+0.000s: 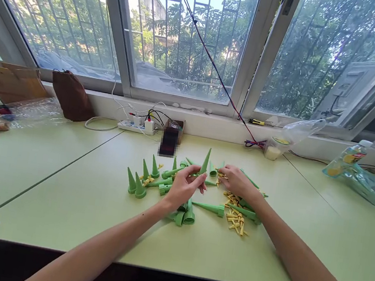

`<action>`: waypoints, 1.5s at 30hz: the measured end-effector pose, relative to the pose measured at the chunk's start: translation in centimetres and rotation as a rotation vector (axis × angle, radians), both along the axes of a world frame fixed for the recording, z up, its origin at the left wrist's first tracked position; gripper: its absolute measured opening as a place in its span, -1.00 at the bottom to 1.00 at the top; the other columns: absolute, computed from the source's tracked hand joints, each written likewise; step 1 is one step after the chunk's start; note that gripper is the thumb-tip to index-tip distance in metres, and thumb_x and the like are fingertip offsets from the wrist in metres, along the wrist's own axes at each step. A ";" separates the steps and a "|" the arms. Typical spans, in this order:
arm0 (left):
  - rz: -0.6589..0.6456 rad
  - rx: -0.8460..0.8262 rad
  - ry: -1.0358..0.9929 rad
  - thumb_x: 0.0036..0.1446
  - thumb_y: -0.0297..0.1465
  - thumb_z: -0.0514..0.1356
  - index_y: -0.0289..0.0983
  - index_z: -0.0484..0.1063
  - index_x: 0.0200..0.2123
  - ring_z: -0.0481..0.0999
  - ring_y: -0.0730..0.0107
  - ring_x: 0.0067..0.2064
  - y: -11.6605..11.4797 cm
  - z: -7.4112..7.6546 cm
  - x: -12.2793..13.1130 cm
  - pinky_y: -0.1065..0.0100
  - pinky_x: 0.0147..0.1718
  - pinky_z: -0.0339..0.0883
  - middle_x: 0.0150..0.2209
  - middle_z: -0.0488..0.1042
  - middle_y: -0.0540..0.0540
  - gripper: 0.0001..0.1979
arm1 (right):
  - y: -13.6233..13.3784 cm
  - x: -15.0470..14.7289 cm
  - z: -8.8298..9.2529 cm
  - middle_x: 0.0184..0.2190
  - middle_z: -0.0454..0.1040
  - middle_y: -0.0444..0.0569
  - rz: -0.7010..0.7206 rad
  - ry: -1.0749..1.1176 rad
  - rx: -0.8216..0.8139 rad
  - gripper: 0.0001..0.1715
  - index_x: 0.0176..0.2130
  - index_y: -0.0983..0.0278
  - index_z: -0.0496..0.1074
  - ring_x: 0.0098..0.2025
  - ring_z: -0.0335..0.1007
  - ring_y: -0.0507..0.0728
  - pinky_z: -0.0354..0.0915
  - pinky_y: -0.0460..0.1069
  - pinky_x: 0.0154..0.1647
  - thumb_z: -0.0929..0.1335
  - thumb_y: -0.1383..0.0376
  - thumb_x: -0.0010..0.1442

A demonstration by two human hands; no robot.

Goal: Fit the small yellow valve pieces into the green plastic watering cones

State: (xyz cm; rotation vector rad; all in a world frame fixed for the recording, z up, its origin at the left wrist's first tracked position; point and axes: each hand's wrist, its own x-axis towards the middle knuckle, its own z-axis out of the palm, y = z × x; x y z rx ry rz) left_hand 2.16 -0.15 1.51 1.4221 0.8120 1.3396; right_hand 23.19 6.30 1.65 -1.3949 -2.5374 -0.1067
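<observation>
My left hand [185,186] is closed round the base of a green plastic cone spike [206,161], its tip pointing up. Further right, my right hand [235,181] has its fingers pinched on small yellow plastic pieces [220,176]; how many it grips is hidden. Under and beside my right forearm lies a loose pile of the same yellow pieces [236,218]. Between and around my hands are several more green spikes, some lying, like this spike [208,207] with its ribbed cap end to the right. Standing upright at the left are several green spikes [140,187] with yellow bits near them.
Behind the spikes stands a small box with a blurred dark front [170,140]. A power strip [136,127] with cables, a brown pouch [72,96] and a lidded tub [273,148] line the window side. A bottle in plastic wrap [350,159] lies right.
</observation>
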 end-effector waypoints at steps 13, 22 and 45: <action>-0.146 -0.150 -0.076 0.04 -0.16 0.40 -0.29 0.30 -0.29 0.53 0.44 -0.46 -0.2 0.2 0.0 0.37 -0.45 0.42 -0.28 0.59 -0.14 -0.59 | -1.0 -0.2 -1.2 -0.28 0.45 0.07 0.034 -0.082 -0.003 -0.77 -0.30 0.33 0.49 -0.20 0.35 0.14 0.15 -0.02 -0.16 0.27 0.39 0.34; -0.058 0.059 0.131 0.13 -0.14 0.32 -0.23 0.23 -0.31 0.54 0.41 -0.47 0.0 -0.1 -0.1 0.41 -0.53 0.41 -0.43 0.48 0.02 -0.63 | -0.5 -0.2 -1.9 -0.19 0.46 0.12 -0.002 -0.114 -0.016 -0.82 -0.24 0.35 0.47 -0.09 0.37 0.19 0.16 0.01 -0.07 0.27 0.48 0.31; 0.283 0.331 0.556 0.19 -0.24 0.24 -0.24 0.44 -0.29 0.21 0.48 -0.53 1.2 -0.4 -1.1 0.41 -0.50 0.14 -0.58 0.23 0.10 -0.81 | -4.0 -2.9 -1.4 -0.42 0.33 -0.09 0.306 0.313 0.507 -0.65 -0.18 0.28 0.39 -0.47 0.19 0.02 0.05 -0.10 -0.46 0.12 0.24 0.50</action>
